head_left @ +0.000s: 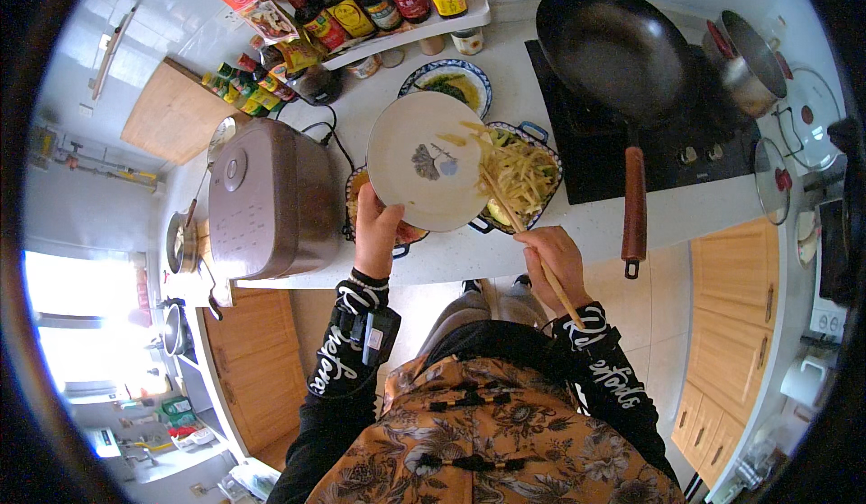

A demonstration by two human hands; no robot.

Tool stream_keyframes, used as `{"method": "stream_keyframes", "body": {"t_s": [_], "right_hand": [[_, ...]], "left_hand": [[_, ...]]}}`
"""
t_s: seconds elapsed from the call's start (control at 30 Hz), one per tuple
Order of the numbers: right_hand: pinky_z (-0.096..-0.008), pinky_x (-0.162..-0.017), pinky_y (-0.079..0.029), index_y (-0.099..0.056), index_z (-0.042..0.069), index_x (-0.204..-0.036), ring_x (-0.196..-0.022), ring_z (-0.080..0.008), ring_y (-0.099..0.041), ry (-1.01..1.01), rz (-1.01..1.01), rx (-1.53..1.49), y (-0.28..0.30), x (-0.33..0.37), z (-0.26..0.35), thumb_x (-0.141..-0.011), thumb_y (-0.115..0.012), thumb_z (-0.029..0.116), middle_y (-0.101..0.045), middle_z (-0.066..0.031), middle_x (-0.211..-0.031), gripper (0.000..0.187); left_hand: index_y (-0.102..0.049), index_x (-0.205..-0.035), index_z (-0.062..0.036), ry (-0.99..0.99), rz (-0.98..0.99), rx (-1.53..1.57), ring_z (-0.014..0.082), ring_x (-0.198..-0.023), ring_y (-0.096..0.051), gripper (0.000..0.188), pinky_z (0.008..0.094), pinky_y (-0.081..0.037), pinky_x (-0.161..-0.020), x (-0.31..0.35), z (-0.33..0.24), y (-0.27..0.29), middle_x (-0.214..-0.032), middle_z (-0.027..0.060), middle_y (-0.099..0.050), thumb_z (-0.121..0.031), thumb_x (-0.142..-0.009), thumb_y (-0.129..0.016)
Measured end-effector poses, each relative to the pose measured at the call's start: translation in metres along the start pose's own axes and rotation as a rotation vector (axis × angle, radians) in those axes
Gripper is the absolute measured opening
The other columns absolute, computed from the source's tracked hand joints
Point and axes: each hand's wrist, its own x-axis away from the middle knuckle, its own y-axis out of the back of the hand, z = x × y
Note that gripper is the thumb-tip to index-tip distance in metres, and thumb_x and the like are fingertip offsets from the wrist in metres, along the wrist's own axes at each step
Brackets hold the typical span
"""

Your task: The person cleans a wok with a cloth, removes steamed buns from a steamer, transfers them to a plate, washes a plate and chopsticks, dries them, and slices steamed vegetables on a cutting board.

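A white plate (pixel 397 147) with a grey leaf print is tilted over the counter, its lower left edge gripped by my left hand (pixel 375 231). My right hand (pixel 552 265) is closed around wooden chopsticks (pixel 564 295). Their tips reach into pale shredded strips (pixel 530 177), which look like potato. The strips heap over a blue-patterned dish with handles (pixel 536 131), just right of the plate, and a few still lie on the plate's right side. Partly hidden beneath the plate is a second handled dish (pixel 400 251) with reddish food.
Behind the plate stands a blue-rimmed plate (pixel 488 91) with greens. A rice cooker (pixel 271 202) is to the left. On the right, a black wok (pixel 613 53) sits on the cooktop (pixel 667 166), its handle projecting past the counter's front edge. Sauce bottles (pixel 370 3) line a shelf behind.
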Motion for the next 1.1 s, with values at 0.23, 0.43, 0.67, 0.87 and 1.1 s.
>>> {"method": "stream_keyframes", "body": {"t_s": [0.23,0.43,0.67,0.87,1.1], "right_hand": [[-0.0441,-0.075,-0.045,-0.058,0.006,-0.101,-0.085,-0.0335,-0.056,-0.027,0.102,-0.048,-0.007,0.009,0.0,-0.078,-0.057,0.008,-0.061,-0.0139,-0.091,0.022],[-0.0444,-0.074,-0.045,-0.058,0.005,-0.101,-0.084,-0.0347,-0.057,-0.062,-0.007,0.072,0.0,0.01,-0.01,-0.08,-0.056,0.009,-0.061,-0.0142,-0.091,0.022],[-0.0439,-0.074,-0.047,-0.058,0.007,-0.099,-0.085,-0.0348,-0.058,0.052,0.003,-0.046,-0.029,-0.011,-0.001,-0.078,-0.06,0.012,-0.062,-0.0149,-0.091,0.022],[-0.0455,-0.074,-0.045,-0.059,0.007,-0.091,-0.084,-0.0354,-0.057,-0.008,-0.011,0.065,-0.022,-0.008,-0.015,-0.078,-0.058,0.013,-0.061,-0.0147,-0.087,0.015],[-0.0451,-0.069,-0.044,-0.059,0.007,-0.089,-0.077,-0.0334,-0.057,-0.012,-0.09,0.068,-0.018,-0.004,-0.016,-0.077,-0.06,0.012,-0.06,-0.0127,-0.082,0.013]], "left_hand": [[-0.041,-0.112,-0.0024,-0.025,-0.012,-0.027,0.0139,-0.057,-0.057,0.032,0.0223,-0.048,-0.045,-0.004,0.001,-0.004,-0.092,0.0096,-0.056,0.0,-0.08,-0.045],[-0.04,-0.108,-0.0022,-0.045,-0.028,-0.069,0.0118,-0.054,-0.056,0.031,0.0217,-0.046,-0.042,-0.005,0.002,-0.005,-0.089,0.0095,-0.055,0.003,-0.079,-0.043],[-0.039,-0.113,-0.0026,-0.058,0.053,-0.053,0.0113,-0.049,-0.054,0.033,0.0206,-0.044,-0.041,-0.005,0.009,-0.003,-0.085,0.0088,-0.056,0.002,-0.081,-0.043],[-0.039,-0.114,-0.0031,0.037,0.013,-0.01,0.011,-0.047,-0.053,0.032,0.0203,-0.044,-0.04,0.001,0.005,0.0,-0.085,0.0088,-0.057,0.002,-0.082,-0.042],[-0.039,-0.113,-0.0024,0.032,0.003,-0.097,0.0107,-0.046,-0.051,0.034,0.0207,-0.044,-0.039,0.0,0.001,0.007,-0.086,0.0091,-0.055,0.004,-0.08,-0.043]]}}
